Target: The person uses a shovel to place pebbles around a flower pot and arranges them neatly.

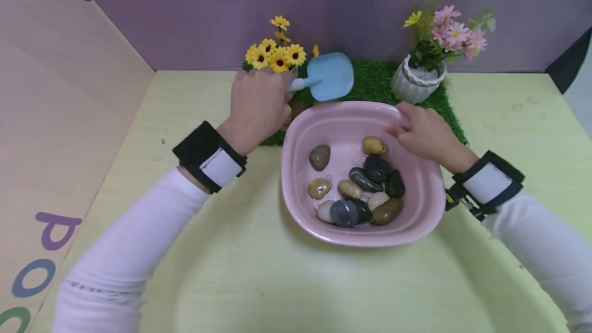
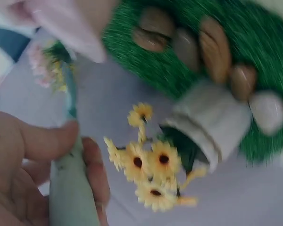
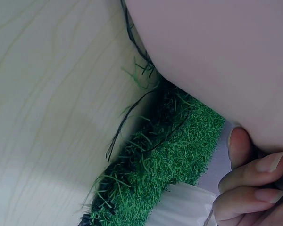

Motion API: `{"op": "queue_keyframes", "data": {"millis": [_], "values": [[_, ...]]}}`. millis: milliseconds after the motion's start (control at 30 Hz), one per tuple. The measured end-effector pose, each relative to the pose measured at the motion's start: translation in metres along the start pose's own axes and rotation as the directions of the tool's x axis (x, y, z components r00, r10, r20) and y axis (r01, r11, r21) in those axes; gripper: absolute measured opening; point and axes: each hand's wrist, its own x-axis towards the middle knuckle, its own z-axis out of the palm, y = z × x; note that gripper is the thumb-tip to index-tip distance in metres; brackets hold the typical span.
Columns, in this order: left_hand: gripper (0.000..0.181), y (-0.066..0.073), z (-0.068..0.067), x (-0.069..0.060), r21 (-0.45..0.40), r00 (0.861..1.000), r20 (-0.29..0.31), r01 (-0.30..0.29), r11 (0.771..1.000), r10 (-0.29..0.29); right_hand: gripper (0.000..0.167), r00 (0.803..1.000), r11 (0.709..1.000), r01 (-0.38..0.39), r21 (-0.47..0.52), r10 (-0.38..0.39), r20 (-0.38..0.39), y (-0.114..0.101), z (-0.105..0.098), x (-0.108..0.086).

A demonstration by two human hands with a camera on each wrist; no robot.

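Note:
My left hand (image 1: 259, 107) grips a small light blue shovel (image 1: 330, 76) by its pale handle. In the left wrist view, the thumb and fingers wrap that handle (image 2: 71, 195). The shovel's blade is beyond the far rim of a pink basin (image 1: 296, 204). My right hand (image 1: 423, 130) holds the basin's far right rim, its thumb on the inner side; the right wrist view shows curled fingers (image 3: 247, 197) against the basin's outer wall (image 3: 217, 52). Inside the basin lie several smooth stones, among them a grey one (image 1: 344, 213) and a yellowish one (image 1: 319, 188).
Behind the basin lies an artificial grass mat (image 1: 372, 78). Yellow flowers (image 1: 279, 58) in a white pot (image 2: 214, 120) stand by my left hand, with several stones near them. Pink flowers stand in a white ribbed pot (image 1: 416, 81) at the right. A purple backdrop (image 1: 351, 9) rises behind.

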Motion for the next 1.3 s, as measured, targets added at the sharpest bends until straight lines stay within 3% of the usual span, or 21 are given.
{"op": "queue_keyframes", "data": {"millis": [133, 200, 367, 467, 533, 633, 733, 867, 933, 967, 1100, 1300], "values": [[0.019, 0.003, -0.003, 0.0, -0.18, 0.994, 0.059, -0.078, 0.981, 0.09, 0.023, 1.0, 1.0, -0.003, 0.003, 0.003, -0.005, 0.0, 0.0, 0.0], [0.023, 0.006, -0.004, -0.001, -0.219, 0.986, 0.101, -0.109, 0.97, 0.134, 0.023, 1.0, 1.0, -0.004, 0.002, 0.004, -0.003, 0.0, 0.0, 0.0], [0.031, 0.014, -0.006, -0.004, -0.209, 0.964, 0.174, -0.163, 0.964, 0.2, 0.023, 1.0, 1.0, -0.009, 0.007, 0.009, 0.004, 0.001, 0.001, 0.0], [0.03, 0.018, -0.007, -0.005, -0.196, 0.941, 0.248, -0.186, 0.963, 0.232, 0.024, 1.0, 1.0, -0.01, 0.012, 0.01, 0.001, 0.0, 0.001, 0.0], [0.031, 0.02, -0.009, -0.006, -0.195, 0.914, 0.316, -0.198, 0.961, 0.253, 0.024, 1.0, 1.0, -0.009, 0.012, 0.009, 0.002, 0.0, 0.001, 0.0], [0.025, 0.022, -0.011, -0.008, -0.189, 0.863, 0.413, -0.23, 0.955, 0.29, 0.024, 1.0, 1.0, -0.009, 0.009, 0.009, 0.007, 0.0, 0.0, 0.0], [0.012, 0.025, -0.014, -0.011, -0.184, 0.796, 0.527, -0.235, 0.954, 0.298, 0.023, 1.0, 1.0, -0.014, 0.008, 0.014, 0.014, 0.0, 0.0, 0.0], [0.012, 0.029, -0.018, -0.015, -0.209, 0.704, 0.638, -0.23, 0.951, 0.31, 0.023, 1.0, 1.0, -0.018, 0.011, 0.018, 0.02, 0.0, -0.001, 0.0], [0.013, 0.032, -0.02, -0.016, -0.242, 0.675, 0.664, -0.213, 0.947, 0.322, 0.022, 1.0, 1.0, -0.018, 0.013, 0.018, 0.021, -0.001, -0.001, 0.0], [0.014, 0.033, -0.021, -0.016, -0.254, 0.667, 0.669, -0.209, 0.944, 0.328, 0.022, 1.0, 1.0, -0.018, 0.015, 0.018, 0.022, -0.001, -0.001, -0.001], [0.016, 0.038, -0.025, -0.018, -0.286, 0.659, 0.667, -0.206, 0.936, 0.348, 0.021, 1.0, 1.0, -0.018, 0.015, 0.018, 0.022, -0.001, -0.001, -0.001], [0.016, 0.044, -0.03, -0.02, -0.298, 0.695, 0.617, -0.227, 0.927, 0.369, 0.022, 1.0, 1.0, -0.014, 0.012, 0.013, 0.017, -0.001, -0.001, -0.001]]}}
